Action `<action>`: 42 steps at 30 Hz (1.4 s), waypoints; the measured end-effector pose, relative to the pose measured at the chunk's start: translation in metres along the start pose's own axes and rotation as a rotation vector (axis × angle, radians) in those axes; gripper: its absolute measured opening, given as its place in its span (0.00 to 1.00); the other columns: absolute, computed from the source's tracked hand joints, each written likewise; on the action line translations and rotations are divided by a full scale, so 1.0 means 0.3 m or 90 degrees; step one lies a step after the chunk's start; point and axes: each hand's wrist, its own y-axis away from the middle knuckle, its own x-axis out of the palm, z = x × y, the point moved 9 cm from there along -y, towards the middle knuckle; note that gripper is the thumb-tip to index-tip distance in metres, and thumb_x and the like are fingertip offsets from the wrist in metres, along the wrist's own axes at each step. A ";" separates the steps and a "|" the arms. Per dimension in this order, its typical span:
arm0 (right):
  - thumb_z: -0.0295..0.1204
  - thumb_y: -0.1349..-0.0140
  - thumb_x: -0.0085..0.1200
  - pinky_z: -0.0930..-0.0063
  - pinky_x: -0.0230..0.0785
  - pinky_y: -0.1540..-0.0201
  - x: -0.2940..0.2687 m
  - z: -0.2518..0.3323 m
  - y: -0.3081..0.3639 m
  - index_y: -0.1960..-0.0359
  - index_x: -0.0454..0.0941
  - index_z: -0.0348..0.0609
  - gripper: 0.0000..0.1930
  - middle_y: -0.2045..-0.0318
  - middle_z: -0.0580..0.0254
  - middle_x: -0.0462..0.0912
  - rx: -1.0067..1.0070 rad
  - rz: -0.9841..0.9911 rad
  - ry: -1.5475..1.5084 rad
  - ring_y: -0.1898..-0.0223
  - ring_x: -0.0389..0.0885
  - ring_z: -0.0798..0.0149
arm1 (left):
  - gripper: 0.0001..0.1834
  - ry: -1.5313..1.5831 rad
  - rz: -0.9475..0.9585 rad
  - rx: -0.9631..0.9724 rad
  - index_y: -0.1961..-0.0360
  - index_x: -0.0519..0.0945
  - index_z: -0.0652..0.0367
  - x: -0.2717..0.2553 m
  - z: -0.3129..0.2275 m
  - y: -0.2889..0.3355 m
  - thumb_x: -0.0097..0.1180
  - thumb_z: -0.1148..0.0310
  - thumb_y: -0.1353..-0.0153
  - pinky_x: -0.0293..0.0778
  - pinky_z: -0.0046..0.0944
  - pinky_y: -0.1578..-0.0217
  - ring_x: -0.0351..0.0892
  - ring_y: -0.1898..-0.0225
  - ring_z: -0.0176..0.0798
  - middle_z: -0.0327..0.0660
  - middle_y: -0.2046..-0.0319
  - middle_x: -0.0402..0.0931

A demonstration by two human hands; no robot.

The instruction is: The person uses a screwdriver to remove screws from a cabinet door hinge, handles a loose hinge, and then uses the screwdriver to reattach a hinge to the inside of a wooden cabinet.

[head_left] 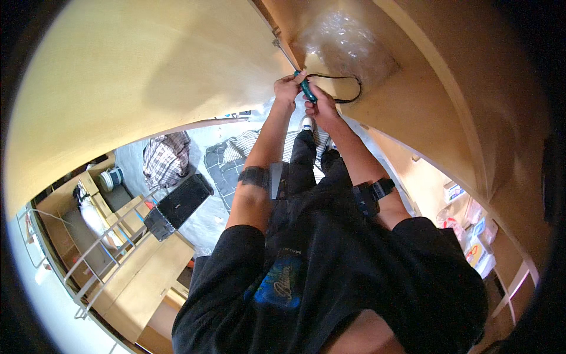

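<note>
A screwdriver (308, 89) with a teal handle and a long metal shaft is in both my hands. My left hand (286, 90) is closed around the front of the handle, where the shaft begins. The back end of the handle is in my right hand (323, 108), fingers wrapped round it. Its shaft points up and to the left, with the tip at or close to a small metal hinge (276, 42) on the edge of a pale wooden door (153, 76). A thin black cord (359, 88) makes a loop beside my right hand.
Crumpled clear plastic (345, 38) lies inside the wooden cabinet (424, 100) at the right. Below on the left are a plaid cloth (167, 160), a black case-like object (186, 203) and a metal rail (97, 274). Packets (477, 248) sit on a shelf at the lower right.
</note>
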 end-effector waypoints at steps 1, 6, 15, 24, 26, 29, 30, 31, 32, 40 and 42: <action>0.42 0.37 0.48 0.83 0.47 0.87 0.006 0.027 0.005 0.66 0.69 0.45 0.13 0.80 0.67 0.69 -0.077 -0.029 0.155 0.87 0.57 0.76 | 0.16 -0.020 -0.057 0.005 0.68 0.78 0.67 -0.026 -0.005 -0.006 0.58 0.60 0.42 0.70 0.30 0.77 0.75 0.78 0.33 0.44 0.71 0.79; 0.43 0.37 0.49 0.82 0.45 0.87 0.036 -0.026 0.023 0.64 0.69 0.48 0.12 0.79 0.67 0.70 0.115 0.151 -0.007 0.86 0.58 0.77 | 0.17 0.078 0.067 -0.010 0.61 0.76 0.70 0.020 -0.036 -0.002 0.53 0.63 0.39 0.74 0.36 0.63 0.79 0.66 0.40 0.46 0.67 0.79; 0.43 0.35 0.44 0.83 0.47 0.86 -0.014 0.127 0.010 0.62 0.69 0.50 0.12 0.78 0.67 0.69 -0.201 0.010 0.411 0.86 0.59 0.76 | 0.15 0.051 0.128 0.002 0.61 0.75 0.70 0.079 -0.082 0.030 0.51 0.65 0.38 0.74 0.36 0.60 0.80 0.65 0.41 0.47 0.67 0.79; 0.35 0.41 0.51 0.71 0.66 0.72 0.132 0.177 0.073 0.50 0.67 0.44 0.18 0.65 0.61 0.77 -0.525 -0.006 0.775 0.71 0.73 0.60 | 0.17 -0.114 0.058 -0.017 0.58 0.74 0.68 0.039 -0.082 0.033 0.47 0.61 0.35 0.74 0.31 0.66 0.79 0.65 0.39 0.45 0.66 0.79; 0.40 0.41 0.51 0.80 0.56 0.82 0.058 0.070 -0.011 0.56 0.69 0.48 0.15 0.73 0.63 0.74 -0.131 0.104 0.302 0.83 0.65 0.69 | 0.17 0.133 0.177 -0.062 0.58 0.74 0.67 0.071 -0.071 0.039 0.48 0.61 0.36 0.73 0.33 0.66 0.78 0.62 0.39 0.46 0.64 0.79; 0.44 0.41 0.51 0.85 0.49 0.87 0.066 -0.009 -0.035 0.61 0.70 0.51 0.14 0.78 0.65 0.72 0.074 0.132 0.061 0.89 0.59 0.75 | 0.17 0.090 0.170 -0.052 0.62 0.77 0.65 0.044 -0.085 0.038 0.51 0.59 0.37 0.72 0.34 0.61 0.78 0.65 0.37 0.44 0.64 0.80; 0.45 0.40 0.50 0.85 0.47 0.87 0.078 -0.016 -0.035 0.62 0.70 0.52 0.13 0.79 0.65 0.71 0.085 0.114 0.064 0.90 0.56 0.75 | 0.16 0.060 0.166 -0.037 0.63 0.77 0.65 0.036 -0.093 0.029 0.51 0.60 0.38 0.72 0.34 0.61 0.78 0.65 0.37 0.43 0.65 0.80; 0.44 0.40 0.50 0.85 0.49 0.87 0.058 0.061 -0.033 0.62 0.70 0.51 0.13 0.79 0.65 0.71 -0.107 -0.031 0.326 0.89 0.58 0.75 | 0.15 0.039 0.151 -0.019 0.64 0.77 0.65 0.029 -0.097 0.024 0.52 0.61 0.38 0.72 0.34 0.61 0.78 0.66 0.36 0.42 0.67 0.80; 0.44 0.40 0.50 0.85 0.49 0.87 0.065 0.056 -0.028 0.62 0.70 0.51 0.13 0.79 0.65 0.71 -0.103 -0.027 0.324 0.89 0.58 0.75 | 0.15 0.035 0.147 -0.018 0.64 0.77 0.65 0.027 -0.093 0.022 0.52 0.61 0.38 0.72 0.34 0.61 0.78 0.66 0.36 0.42 0.67 0.80; 0.41 0.40 0.52 0.85 0.49 0.88 0.065 0.028 -0.039 0.63 0.70 0.48 0.12 0.78 0.69 0.72 0.020 0.091 0.102 0.87 0.59 0.78 | 0.14 0.074 0.187 -0.069 0.58 0.75 0.68 0.083 -0.096 0.032 0.49 0.66 0.37 0.73 0.34 0.66 0.78 0.65 0.38 0.43 0.66 0.79; 0.40 0.40 0.52 0.84 0.50 0.87 0.058 0.072 -0.034 0.64 0.71 0.45 0.12 0.78 0.70 0.73 -0.057 0.032 0.198 0.88 0.60 0.78 | 0.15 -0.041 0.123 -0.013 0.59 0.74 0.70 0.059 -0.099 -0.006 0.49 0.66 0.37 0.74 0.36 0.64 0.78 0.65 0.39 0.45 0.67 0.79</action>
